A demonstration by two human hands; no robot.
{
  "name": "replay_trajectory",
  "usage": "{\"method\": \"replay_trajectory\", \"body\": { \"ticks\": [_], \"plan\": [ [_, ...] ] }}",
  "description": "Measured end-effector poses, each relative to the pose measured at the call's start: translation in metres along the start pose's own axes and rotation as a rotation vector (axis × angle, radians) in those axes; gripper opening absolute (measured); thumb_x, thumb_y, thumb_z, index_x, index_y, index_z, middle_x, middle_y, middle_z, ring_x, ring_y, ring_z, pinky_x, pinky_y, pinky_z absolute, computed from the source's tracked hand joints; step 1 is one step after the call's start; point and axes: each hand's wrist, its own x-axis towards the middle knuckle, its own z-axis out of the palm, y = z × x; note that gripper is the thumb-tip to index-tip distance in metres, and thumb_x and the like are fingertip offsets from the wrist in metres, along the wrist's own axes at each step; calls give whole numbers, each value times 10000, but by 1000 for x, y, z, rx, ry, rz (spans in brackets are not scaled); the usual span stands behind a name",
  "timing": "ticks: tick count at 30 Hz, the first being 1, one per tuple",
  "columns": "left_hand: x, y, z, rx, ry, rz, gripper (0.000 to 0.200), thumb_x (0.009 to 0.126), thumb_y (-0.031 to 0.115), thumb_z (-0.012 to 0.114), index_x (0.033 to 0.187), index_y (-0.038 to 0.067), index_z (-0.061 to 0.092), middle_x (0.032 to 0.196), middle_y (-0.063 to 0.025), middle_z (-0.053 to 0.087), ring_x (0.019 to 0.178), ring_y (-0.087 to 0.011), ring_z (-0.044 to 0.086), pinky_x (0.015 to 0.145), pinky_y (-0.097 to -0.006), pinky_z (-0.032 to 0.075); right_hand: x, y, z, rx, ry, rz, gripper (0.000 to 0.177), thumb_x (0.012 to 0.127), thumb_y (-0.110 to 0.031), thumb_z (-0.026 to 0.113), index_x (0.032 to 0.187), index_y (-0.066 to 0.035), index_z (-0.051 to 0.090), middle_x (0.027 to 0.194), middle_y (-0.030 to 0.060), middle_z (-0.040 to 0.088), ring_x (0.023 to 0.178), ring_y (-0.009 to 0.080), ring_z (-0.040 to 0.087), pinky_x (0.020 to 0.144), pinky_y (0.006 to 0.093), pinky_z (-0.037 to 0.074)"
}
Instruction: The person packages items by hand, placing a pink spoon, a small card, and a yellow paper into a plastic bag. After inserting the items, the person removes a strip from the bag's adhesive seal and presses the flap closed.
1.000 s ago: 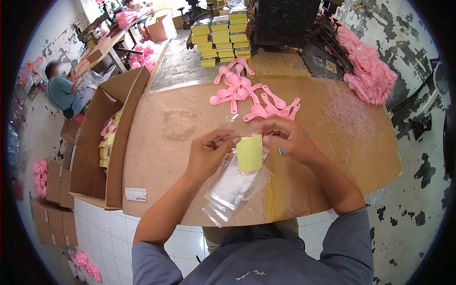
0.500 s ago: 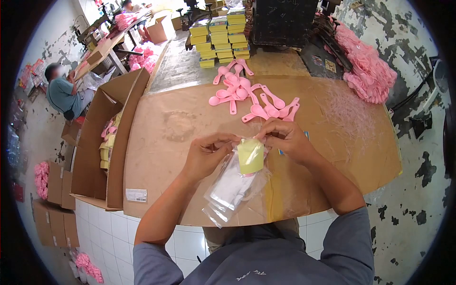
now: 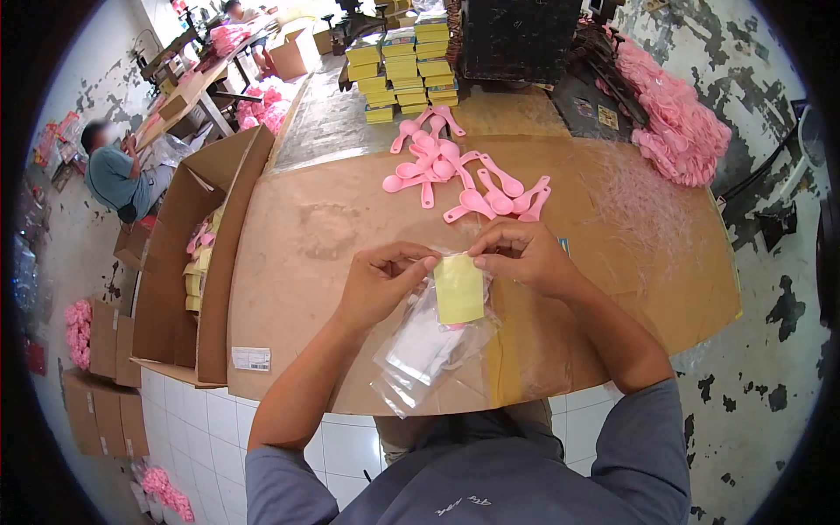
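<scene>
My left hand [image 3: 383, 282] and my right hand [image 3: 528, 258] pinch the two upper corners of a clear plastic bag with a yellow card [image 3: 459, 290] in it. A bit of pink shows just below the card. Under this bag lie several more clear plastic bags [image 3: 418, 350], spread towards the table's front edge. Beyond my hands is a loose pile of pink spoons [image 3: 442, 162]. A small blue-edged card [image 3: 563, 246] shows partly behind my right hand.
Stacks of yellow cards [image 3: 401, 70] stand at the back of the cardboard-covered table [image 3: 306, 306]. An open carton [image 3: 171, 289] with yellow and pink packs is on the left. Pink spoons [image 3: 674, 131] are heaped at the back right. A seated person [image 3: 118, 175] is far left.
The yellow card now hangs flatter and straighter, with less glare on it. Both hands keep nearly the same place and grip.
</scene>
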Motion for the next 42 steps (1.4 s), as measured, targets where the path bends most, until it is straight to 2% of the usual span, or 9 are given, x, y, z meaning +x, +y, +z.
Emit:
{"method": "replay_trajectory", "body": {
  "ticks": [13, 19, 25, 31, 34, 37, 38, 40, 42],
  "plan": [
    [2, 1, 0, -77, 6, -52, 154, 956, 29, 724, 1106, -4, 728, 995, -40, 752, 807, -51, 673, 645, -206, 548, 2, 9, -2, -75, -14, -97, 174, 943, -25, 711, 1101, 31, 665, 1085, 72, 680, 976, 130, 657, 871, 292, 534],
    [1, 6, 0, -80, 24, -84, 165, 949, 16, 723, 1107, -28, 709, 1047, -100, 750, 788, -90, 692, 665, -246, 593, -4, 3, 9, -32, -82, 63, 545, 902, -32, 740, 1364, -51, 451, 1144, 70, 626, 1004, 128, 633, 823, 288, 514],
    [4, 4, -2, -73, 18, -44, 239, 972, 48, 701, 1199, -16, 661, 1066, -97, 739, 803, -94, 687, 669, -244, 592, -2, -4, 9, -1, -98, 86, 675, 878, 13, 744, 1455, -58, 402, 1128, 55, 599, 1012, 132, 628, 836, 290, 515],
    [-1, 8, 8, -79, -57, 22, 304, 995, 154, 697, 1245, -8, 640, 1084, -104, 731, 821, -123, 696, 689, -267, 590, 0, -8, 9, 141, -45, 55, 621, 874, 55, 717, 1431, -39, 461, 1128, 52, 604, 991, 130, 628, 858, 276, 506],
    [1, 7, -1, -10, -186, -162, 288, 968, 142, 730, 1193, -23, 659, 1028, -96, 735, 805, -112, 693, 701, -250, 573, 0, -20, 8, 139, -21, 44, 572, 887, 43, 704, 1411, -27, 486, 1100, 40, 607, 986, 123, 628, 866, 283, 510],
    [6, 20, -22, 43, -87, -185, 252, 962, 148, 736, 1124, -34, 671, 969, -98, 734, 800, -127, 704, 675, -264, 568, 2, -19, -9, -67, 82, -77, 490, 895, 6, 706, 1359, -32, 554, 1097, 48, 649, 980, 130, 638, 876, 290, 513],
    [5, 28, -29, 46, 78, -92, 208, 969, 175, 725, 1063, -7, 688, 902, -81, 727, 785, -134, 698, 675, -270, 554, 2, -23, -18, -201, 107, -94, 450, 895, -16, 711, 1326, -31, 583, 1104, 54, 663, 978, 133, 642, 878, 293, 512],
    [7, 28, -59, -149, 455, 223, 215, 1000, 214, 678, 1108, 27, 673, 979, -65, 728, 807, -128, 685, 706, -259, 537, 0, -34, -39, -466, 162, -126, 374, 895, -58, 720, 1259, -29, 640, 1118, 66, 691, 974, 141, 651, 881, 300, 512],
    [10, 40, -95, -333, 727, 522, 338, 1079, 338, 514, 1259, 64, 598, 1244, -71, 664, 1028, -161, 653, 835, -271, 521, -6, -46, -62, -597, 151, -84, 328, 883, -92, 740, 1202, -42, 681, 1136, 79, 706, 967, 158, 661, 884, 317, 512]
  ]
}}
